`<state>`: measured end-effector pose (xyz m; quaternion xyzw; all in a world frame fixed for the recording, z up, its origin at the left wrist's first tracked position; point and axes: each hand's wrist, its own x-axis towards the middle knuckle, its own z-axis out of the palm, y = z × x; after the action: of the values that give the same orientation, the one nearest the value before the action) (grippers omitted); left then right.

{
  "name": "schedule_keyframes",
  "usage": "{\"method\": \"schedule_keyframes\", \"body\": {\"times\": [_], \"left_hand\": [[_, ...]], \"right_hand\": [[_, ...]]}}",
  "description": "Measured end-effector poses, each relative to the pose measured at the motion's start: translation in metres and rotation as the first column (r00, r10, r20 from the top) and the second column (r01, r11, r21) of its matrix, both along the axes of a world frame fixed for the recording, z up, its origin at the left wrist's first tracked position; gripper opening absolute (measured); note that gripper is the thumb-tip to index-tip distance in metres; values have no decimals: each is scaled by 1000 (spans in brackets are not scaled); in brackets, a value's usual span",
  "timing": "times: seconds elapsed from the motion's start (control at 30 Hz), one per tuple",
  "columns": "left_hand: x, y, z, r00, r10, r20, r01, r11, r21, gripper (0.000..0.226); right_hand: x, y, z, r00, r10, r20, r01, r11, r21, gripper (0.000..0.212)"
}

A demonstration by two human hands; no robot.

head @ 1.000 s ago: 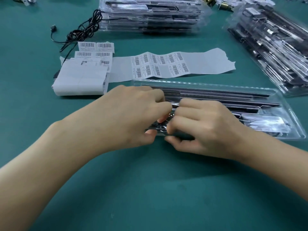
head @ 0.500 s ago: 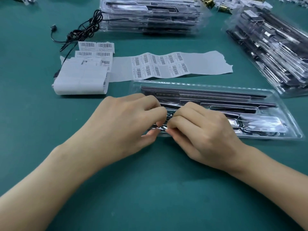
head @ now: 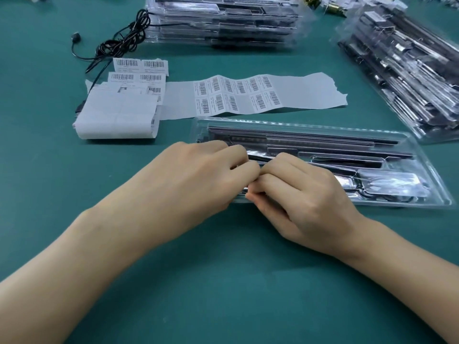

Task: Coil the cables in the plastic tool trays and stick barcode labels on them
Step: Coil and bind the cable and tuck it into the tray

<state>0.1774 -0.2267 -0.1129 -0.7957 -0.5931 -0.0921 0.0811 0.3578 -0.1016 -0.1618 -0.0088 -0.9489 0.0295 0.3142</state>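
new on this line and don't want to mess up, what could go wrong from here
1. The left hand and right hand curl together over the left end of the clear tray. What they pinch is hidden, so a loose coil could spring out unnoticed.
2. The tray might slide under that pull and crumple the label strip lying just behind it.

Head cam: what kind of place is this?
Likely a factory packing or kitting bench. Stacks of identical clear tool trays sit at the back and right, and a torn strip of barcode labels lies on a green mat.
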Motion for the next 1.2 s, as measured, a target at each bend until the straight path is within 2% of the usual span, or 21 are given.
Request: {"method": "schedule_keyframes", "body": {"times": [0.17,0.27,0.37,0.43,0.57,0.67,0.73,1.0,1.2], "left_hand": [[-3,-11,-9,999,42,6,-42,997,63,11],[-9,-19,-9,1000,11,19,-13,991,134,10],[-17,-48,-11,990,125,62,-136,966,219,18],[-9,-70,-17,960,235,150,-263,943,206,23],[10,-79,-35,925,354,138,-366,928,71,37],[12,-75,-34,908,382,172,-403,908,115,32],[14,-75,-33,902,386,192,-415,898,149,27],[5,-65,-36,926,369,79,-377,901,214,33],[-2,-47,-26,961,277,14,-274,943,188,21]], "right_hand": [[1,-1,1,1000,-19,19,20,999,-40,16],[1,-1,1,999,-26,34,28,998,-50,17],[1,-1,1,999,-19,30,21,997,-69,18],[0,-1,0,999,-31,17,32,997,-69,18],[0,-1,-1,999,-32,16,33,997,-76,17],[0,-2,0,999,-31,23,33,997,-73,16],[0,-2,0,999,-32,22,34,997,-72,16],[-1,-3,1,999,-41,-9,40,997,-58,14],[1,0,1,997,8,82,-5,999,-32,18]]}}
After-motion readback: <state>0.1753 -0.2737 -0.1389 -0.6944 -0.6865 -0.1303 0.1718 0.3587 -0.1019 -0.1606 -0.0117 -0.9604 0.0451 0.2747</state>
